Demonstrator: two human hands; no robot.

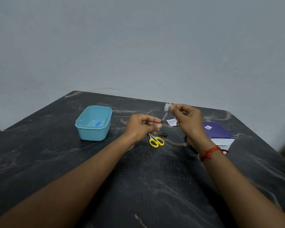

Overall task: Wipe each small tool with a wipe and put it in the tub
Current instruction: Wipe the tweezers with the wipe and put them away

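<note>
Near centre, above dark marbled stone table (138, 178): left hand (141, 127) pinching lower end of slim grey metal nail file (164, 116); right hand (187, 120) squeezing small white wipe (167, 106) round file's upper tip. Advice: keeping low end pinned, dragging wipe full length, both faces. Still lying on table: one yellow-handled scissors (156, 141), one steel nail clipper (160, 134), one torn white sachet (172, 122), one purple box (218, 131) right. Far left: one light-blue plastic tub (94, 123) holding one small blue tool (97, 123).
</note>
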